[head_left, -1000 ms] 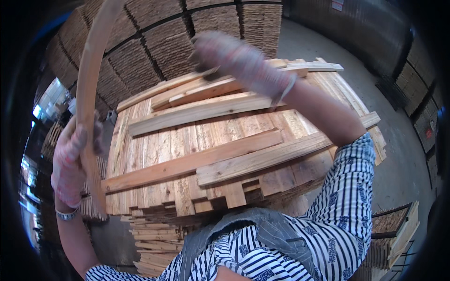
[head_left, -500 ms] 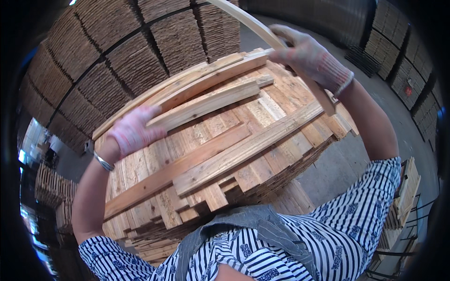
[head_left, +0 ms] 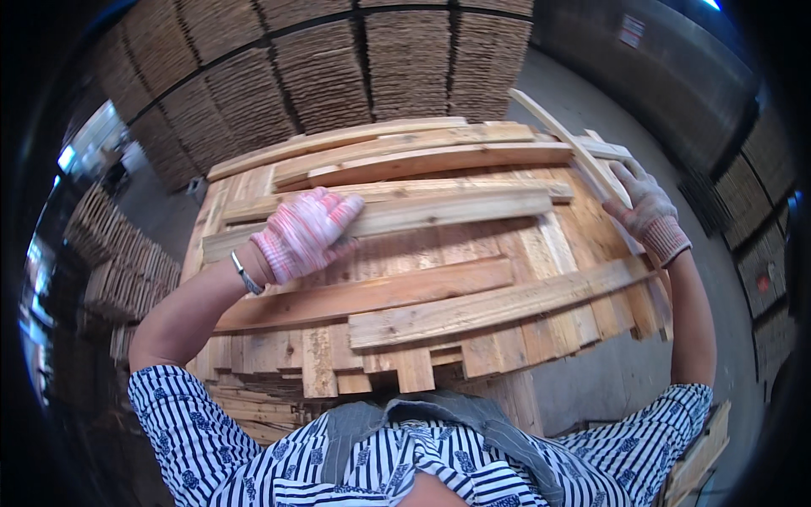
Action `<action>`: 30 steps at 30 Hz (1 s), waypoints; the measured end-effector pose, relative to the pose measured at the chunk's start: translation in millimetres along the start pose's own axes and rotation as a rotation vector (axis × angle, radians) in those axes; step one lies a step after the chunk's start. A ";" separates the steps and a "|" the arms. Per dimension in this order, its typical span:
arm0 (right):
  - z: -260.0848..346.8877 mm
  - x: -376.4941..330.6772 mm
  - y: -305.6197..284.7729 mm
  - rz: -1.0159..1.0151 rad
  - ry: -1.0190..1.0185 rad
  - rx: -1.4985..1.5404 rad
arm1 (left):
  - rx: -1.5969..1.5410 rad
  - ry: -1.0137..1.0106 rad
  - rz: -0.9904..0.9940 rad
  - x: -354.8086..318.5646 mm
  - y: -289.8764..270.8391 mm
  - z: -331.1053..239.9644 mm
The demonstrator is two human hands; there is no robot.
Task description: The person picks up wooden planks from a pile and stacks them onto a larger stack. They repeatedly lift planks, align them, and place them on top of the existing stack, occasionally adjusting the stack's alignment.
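Observation:
My left hand (head_left: 306,235), in a white and pink knitted glove, is closed over the front plank of a pair lying on the stack. That wooden plank (head_left: 456,209) sticks out on both sides of the hand. At the right edge of the stack, my right hand (head_left: 649,209), gloved too, grips the lower end of a thin wooden strip (head_left: 564,135). The strip slants up and away to the left, over the ends of other planks. Its lowest part is hidden by the fingers.
Under the hands is a broad stack of boards (head_left: 405,245) with uneven front ends. Loose planks lie across it, including a pale one (head_left: 498,302) near me and a reddish one (head_left: 439,160) farther back. Tall lumber stacks (head_left: 321,76) stand behind.
My right hand has come down with the strip to the right edge of the stack. My left hand has shifted rightward along its plank. The whole view has turned.

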State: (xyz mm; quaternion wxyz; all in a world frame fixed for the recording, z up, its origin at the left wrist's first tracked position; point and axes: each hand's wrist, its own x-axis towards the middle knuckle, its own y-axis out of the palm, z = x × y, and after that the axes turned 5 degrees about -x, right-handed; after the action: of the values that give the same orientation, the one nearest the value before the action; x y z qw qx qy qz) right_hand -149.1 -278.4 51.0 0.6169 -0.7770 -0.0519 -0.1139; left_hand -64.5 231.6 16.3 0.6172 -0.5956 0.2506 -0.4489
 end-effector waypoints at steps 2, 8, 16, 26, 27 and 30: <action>41.3 32.0 -12.9 -0.062 -0.193 0.105 | 0.039 -0.029 -0.014 -13.7 -22.4 -8.2; 143.0 142.5 1.2 -0.147 -0.500 0.146 | 0.170 -0.070 -0.295 -75.3 -80.1 -2.0; 214.7 187.5 -1.5 0.223 -0.664 0.076 | -0.656 -0.994 -0.554 -132.1 -123.4 -21.1; 223.3 168.5 -4.3 -0.016 -0.625 0.141 | -0.848 -1.447 -0.521 -159.3 -68.2 19.3; 215.5 163.7 -5.0 -0.055 -0.602 0.152 | -0.835 -1.443 -0.507 -162.8 -61.9 27.1; 204.4 151.7 -51.6 -0.074 -0.620 0.078 | -0.840 -1.470 -0.505 -159.9 -56.4 33.6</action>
State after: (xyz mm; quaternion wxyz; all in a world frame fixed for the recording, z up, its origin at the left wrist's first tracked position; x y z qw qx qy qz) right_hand 9.5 -77.0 92.8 0.5965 -0.7480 -0.2702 0.1082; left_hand -125.9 391.5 39.9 0.2348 -0.9488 -0.2043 0.0538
